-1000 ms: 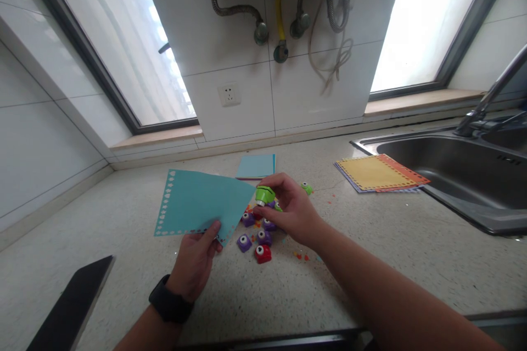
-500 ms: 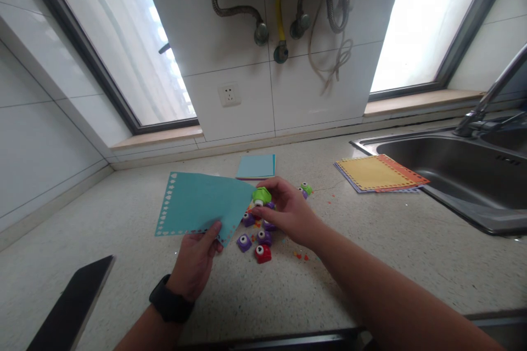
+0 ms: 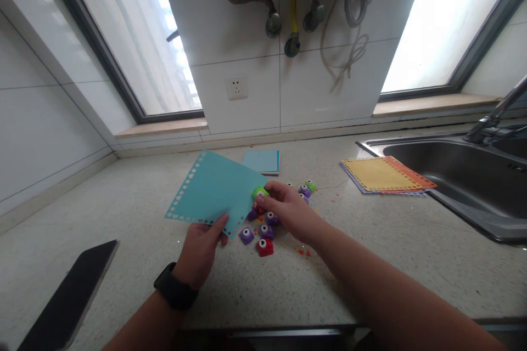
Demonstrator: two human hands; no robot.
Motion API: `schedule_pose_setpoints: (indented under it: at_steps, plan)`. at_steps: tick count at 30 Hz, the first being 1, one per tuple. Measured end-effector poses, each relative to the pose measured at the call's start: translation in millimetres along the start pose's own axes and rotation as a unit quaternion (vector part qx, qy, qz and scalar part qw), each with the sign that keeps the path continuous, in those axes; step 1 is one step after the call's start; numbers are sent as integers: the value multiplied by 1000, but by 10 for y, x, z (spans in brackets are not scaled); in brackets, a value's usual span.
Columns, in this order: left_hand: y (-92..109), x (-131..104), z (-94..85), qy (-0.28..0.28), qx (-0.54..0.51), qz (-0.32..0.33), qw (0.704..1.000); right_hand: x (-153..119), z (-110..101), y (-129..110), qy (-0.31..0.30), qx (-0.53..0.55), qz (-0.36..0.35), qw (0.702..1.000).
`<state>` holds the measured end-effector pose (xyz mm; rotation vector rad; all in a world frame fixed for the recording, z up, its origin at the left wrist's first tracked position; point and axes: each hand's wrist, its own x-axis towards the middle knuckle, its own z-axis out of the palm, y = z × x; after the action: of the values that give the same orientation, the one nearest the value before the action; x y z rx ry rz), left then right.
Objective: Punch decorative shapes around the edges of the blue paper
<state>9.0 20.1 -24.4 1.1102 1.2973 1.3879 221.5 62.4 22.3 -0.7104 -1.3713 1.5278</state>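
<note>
A teal sheet point(image 3: 218, 186) with shapes punched along its left and lower edges is pinched at the bottom by my left hand point(image 3: 203, 249), thumb on top. My right hand point(image 3: 288, 208) grips a green craft punch point(image 3: 259, 192) at the sheet's right edge. Below it on the counter lie several purple punches, one of them a purple punch point(image 3: 246, 235) at the left, and a red punch point(image 3: 265, 247). More purple ones and a green punch point(image 3: 310, 186) sit beyond my right hand.
Behind the teal sheet lies a stack of light blue paper point(image 3: 263, 160). Punched yellow paper point(image 3: 381, 174) and orange sheets lie beside the sink point(image 3: 461, 175). A black flat object point(image 3: 69, 296) rests at the left. Small paper bits point(image 3: 303, 252) are scattered nearby.
The teal sheet has turned, its left side swinging up and away. My right thumb has moved onto the top of the green punch. The whole view has shifted slightly.
</note>
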Motion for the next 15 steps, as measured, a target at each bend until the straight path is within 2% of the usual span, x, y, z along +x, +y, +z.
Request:
schedule_pose_setpoints:
  at_steps: [7, 15]
  plan:
    - [75, -47, 4, -6, 77, 10, 997, 18, -19, 104, -8, -5, 47, 999]
    - [57, -27, 29, -14, 33, 17, 999, 12, 3, 181, -6, -14, 89, 996]
